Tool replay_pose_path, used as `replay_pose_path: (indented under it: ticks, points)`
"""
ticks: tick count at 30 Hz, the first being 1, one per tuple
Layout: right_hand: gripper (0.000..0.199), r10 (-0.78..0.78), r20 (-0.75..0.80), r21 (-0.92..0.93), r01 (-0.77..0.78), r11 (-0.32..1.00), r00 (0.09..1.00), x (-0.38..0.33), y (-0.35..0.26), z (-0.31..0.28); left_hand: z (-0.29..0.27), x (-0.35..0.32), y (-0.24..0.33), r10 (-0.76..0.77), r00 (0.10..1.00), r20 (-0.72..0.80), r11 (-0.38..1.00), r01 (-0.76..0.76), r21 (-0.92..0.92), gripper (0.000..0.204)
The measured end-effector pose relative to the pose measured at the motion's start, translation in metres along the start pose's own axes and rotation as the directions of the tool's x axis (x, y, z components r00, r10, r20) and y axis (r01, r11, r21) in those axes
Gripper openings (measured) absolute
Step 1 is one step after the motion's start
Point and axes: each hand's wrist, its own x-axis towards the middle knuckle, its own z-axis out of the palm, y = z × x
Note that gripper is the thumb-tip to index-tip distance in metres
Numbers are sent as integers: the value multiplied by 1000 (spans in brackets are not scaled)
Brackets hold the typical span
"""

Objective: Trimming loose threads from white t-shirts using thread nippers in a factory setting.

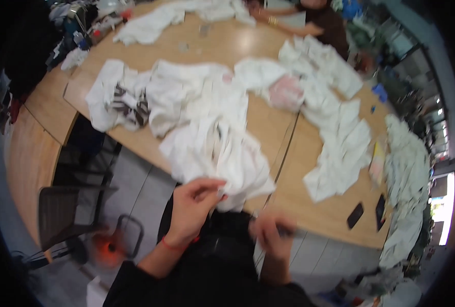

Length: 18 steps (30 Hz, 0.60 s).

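A white garment (227, 153) lies crumpled at the table's near edge, its lower part hanging toward my lap. My left hand (191, 207), with a red string at the wrist, pinches the near edge of this cloth between thumb and fingers. Just right of the garment, apart from it, is my right hand (274, 233). Motion smears its fingers, and a dark patch beside them is too blurred to name. Behind the pinched cloth, more white clothing (186, 84) spreads across the table, including a piece with a dark brown print (130, 105).
White garments (340, 138) with a pinkish patch run along the table's right part. Two dark flat objects (356, 215) lie near the right edge. Across the wooden table (222, 38), a person (327, 25) handles white cloth. A chair (63, 215) stands at left.
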Motion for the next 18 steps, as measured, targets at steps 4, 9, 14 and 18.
replay_pose_path:
  ticks: [4, 9, 14, 18]
  points:
    - [16, -741, 607, 780, -36, 625, 288, -16, -49, -8, -9, 45, -41, -57, 998, 14, 996, 57, -64, 23]
    - [19, -786, 617, 750, 278, 600, 32, 36, -128, 27, -42, 89, -88, -166, 986, -21, 985, 164, -61, 24]
    - [21, -778, 620, 744, 393, 541, -102, 14, -138, 19, -32, 110, -88, -190, 977, 97, 960, 206, -191, 22]
    - [25, -762, 647, 731, 316, 605, -37, 18, -143, 11, -36, 110, -90, -222, 969, 112, 952, 240, -189, 20]
